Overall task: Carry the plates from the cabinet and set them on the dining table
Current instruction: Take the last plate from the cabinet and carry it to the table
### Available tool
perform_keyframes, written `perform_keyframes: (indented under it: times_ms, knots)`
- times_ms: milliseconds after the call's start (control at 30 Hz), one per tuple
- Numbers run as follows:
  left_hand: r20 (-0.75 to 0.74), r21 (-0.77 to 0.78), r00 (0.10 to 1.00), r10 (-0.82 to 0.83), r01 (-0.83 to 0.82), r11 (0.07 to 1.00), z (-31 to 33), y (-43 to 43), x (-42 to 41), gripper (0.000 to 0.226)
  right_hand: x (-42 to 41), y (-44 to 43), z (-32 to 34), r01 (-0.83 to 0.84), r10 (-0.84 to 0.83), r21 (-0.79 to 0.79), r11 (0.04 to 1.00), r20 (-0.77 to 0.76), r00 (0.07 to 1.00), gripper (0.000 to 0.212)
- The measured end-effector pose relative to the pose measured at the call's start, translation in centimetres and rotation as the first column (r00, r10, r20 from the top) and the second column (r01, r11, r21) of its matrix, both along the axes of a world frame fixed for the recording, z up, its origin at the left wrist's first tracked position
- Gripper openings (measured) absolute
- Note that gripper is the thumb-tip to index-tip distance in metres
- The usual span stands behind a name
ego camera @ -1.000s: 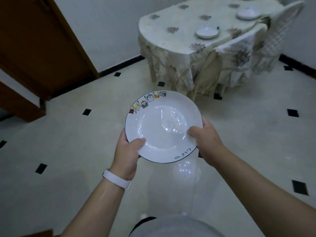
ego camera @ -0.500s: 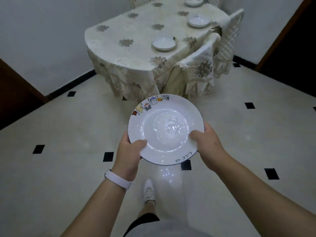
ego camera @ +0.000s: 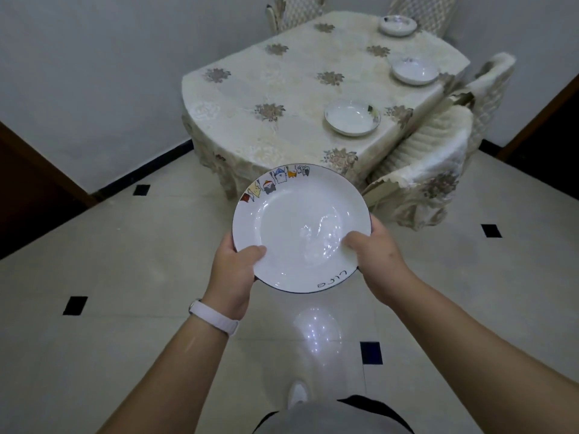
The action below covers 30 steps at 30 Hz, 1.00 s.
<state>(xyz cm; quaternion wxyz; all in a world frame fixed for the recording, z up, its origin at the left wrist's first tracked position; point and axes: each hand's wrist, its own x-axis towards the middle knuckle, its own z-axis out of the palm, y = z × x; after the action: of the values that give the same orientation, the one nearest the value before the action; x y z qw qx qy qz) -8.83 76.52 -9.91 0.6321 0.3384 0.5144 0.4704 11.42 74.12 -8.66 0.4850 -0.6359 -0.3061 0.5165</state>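
Note:
I hold a white plate (ego camera: 294, 220) with small coloured figures on its far rim, level in front of me above the floor. My left hand (ego camera: 233, 274) grips its near-left edge, thumb on top. My right hand (ego camera: 377, 258) grips its near-right edge the same way. Ahead stands the dining table (ego camera: 282, 86), covered with a cream cloth with flower motifs. Three white plates lie along its right side: a near plate (ego camera: 352, 117), a middle plate (ego camera: 415, 70) and a far plate (ego camera: 398, 25).
Covered chairs stand at the table's right side (ego camera: 438, 170) and behind it (ego camera: 294, 10). Dark wooden doors flank the room at left (ego camera: 28, 195) and right (ego camera: 551, 126). The floor is pale tile with small black squares (ego camera: 371, 352). My shoe (ego camera: 297, 396) shows below.
The view has swung left and closer, so the table now sits straight ahead and larger. The plate stays held in both hands, carried nearer the table's front edge.

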Motion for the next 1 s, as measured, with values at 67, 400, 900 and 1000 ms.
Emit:
perform_keyframes:
  times_ms: [67, 400, 900, 1000]
  knots:
    - [0.018, 0.001, 1.0, 0.002, -0.002, 1.0, 0.4, 1.6, -0.6, 0.047, -0.6, 2.0, 0.3, -0.021, 0.021, 0.008, 1.0, 0.012, 1.0, 0.043]
    - [-0.052, 0.01, 0.997, 0.054, -0.053, 0.999, 0.2, 13.1, -1.9, 0.041, -1.7, 14.1, -1.0, -0.064, 0.064, -0.004, 0.998, 0.117, 0.991, 0.042]
    - [-0.154, 0.004, 0.987, 0.05, -0.05, 0.999, 1.1, 38.0, 0.8, 0.047, 0.5, 39.2, -0.9, -0.081, 0.081, 0.002, 0.997, 0.037, 0.996, 0.038]
    - [-0.163, 0.008, 0.985, 0.053, -0.052, 0.999, 1.2, 41.3, 0.9, 0.046, 0.7, 42.6, -0.7, -0.079, 0.079, 0.001, 0.997, 0.037, 0.996, 0.041]
